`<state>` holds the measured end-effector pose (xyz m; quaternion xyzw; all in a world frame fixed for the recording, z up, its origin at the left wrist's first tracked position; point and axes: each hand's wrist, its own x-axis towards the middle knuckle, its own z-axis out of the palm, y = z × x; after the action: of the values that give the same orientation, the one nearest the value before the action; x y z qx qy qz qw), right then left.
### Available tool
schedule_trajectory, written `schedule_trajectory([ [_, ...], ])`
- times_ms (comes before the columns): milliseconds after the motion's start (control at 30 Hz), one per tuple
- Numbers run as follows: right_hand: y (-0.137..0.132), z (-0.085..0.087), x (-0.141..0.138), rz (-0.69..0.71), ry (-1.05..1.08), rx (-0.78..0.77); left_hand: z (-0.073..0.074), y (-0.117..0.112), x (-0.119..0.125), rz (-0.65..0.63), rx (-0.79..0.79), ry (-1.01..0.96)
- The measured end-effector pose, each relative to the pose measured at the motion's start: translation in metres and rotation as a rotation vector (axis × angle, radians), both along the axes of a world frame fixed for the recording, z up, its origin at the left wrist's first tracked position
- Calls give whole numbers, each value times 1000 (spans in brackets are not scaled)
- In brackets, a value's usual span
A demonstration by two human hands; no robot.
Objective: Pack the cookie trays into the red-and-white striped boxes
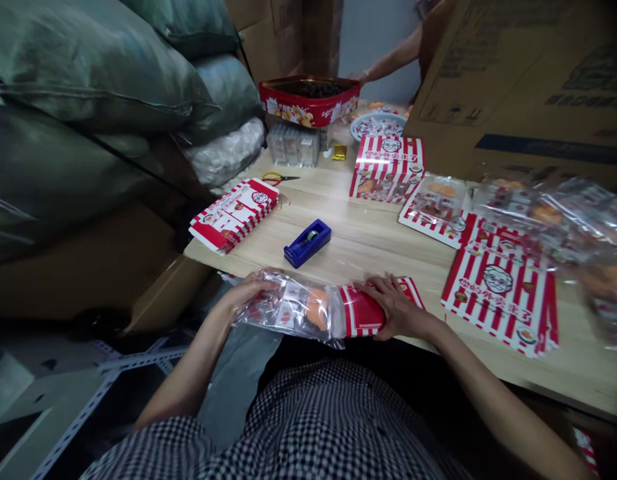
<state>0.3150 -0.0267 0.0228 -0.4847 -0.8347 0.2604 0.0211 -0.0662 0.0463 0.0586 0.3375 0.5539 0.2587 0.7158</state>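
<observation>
At the table's front edge, my left hand (253, 291) grips one end of a clear plastic bag (293, 308). Inside the bag show an orange piece and small printed packets. My right hand (395, 308) is closed over a red-and-white printed card (359, 312), thumb on the near side and fingers across the top. The card's left end meets the bag's right end; whether it lies inside the bag I cannot tell. Just beyond the bag sits a blue tape dispenser (307, 244).
A stack of striped cards (235, 215) and yellow-handled scissors (275, 178) lie at left. At right are more striped cards (498, 293) and filled clear bags (543, 213). Behind stand a red tub (308, 110), a cardboard box (518, 87) and another person's arm (395, 59).
</observation>
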Motion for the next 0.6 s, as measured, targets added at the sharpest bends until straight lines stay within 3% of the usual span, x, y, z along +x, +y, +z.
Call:
schedule_trajectory([
  [200,-12,14,-11,-41,31,-44,-8,2,24,154,227,92],
  [367,-22,12,-16,-139,68,78,8,-11,18,208,348,93],
  [467,-24,8,-15,-150,75,97,16,-17,5,138,294,71],
  [600,-25,1,-16,-97,62,110,6,-9,-6,-18,173,9],
])
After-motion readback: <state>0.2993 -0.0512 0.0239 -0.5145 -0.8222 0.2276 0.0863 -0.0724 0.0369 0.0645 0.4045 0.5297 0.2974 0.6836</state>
